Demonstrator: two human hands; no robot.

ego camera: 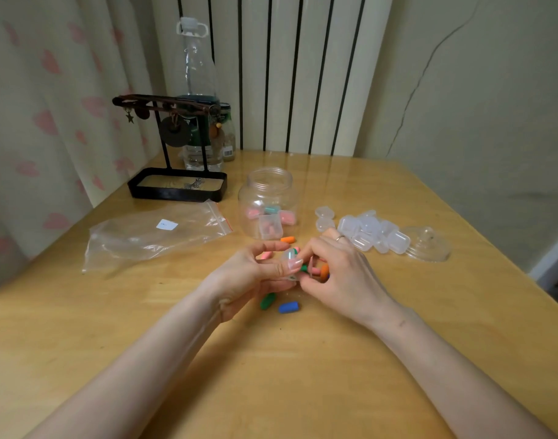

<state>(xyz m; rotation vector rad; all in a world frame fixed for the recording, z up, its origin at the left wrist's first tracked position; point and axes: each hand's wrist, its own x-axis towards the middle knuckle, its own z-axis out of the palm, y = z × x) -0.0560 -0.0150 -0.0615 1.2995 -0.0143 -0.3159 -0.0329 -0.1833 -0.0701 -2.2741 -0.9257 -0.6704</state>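
Observation:
My left hand pinches a small clear plastic case just above the wooden table. Close against it on the right, my right hand has its fingers curled around pink and orange foam earplugs. Loose earplugs lie around both hands: a green one, a blue one, an orange one and a pink one. An open clear jar stands behind them and holds several filled cases. What sits inside the held case is unclear.
A heap of several empty clear cases and the jar's lid lie at the right. An empty zip bag lies at the left. A black jewellery stand and bottles stand at the back left.

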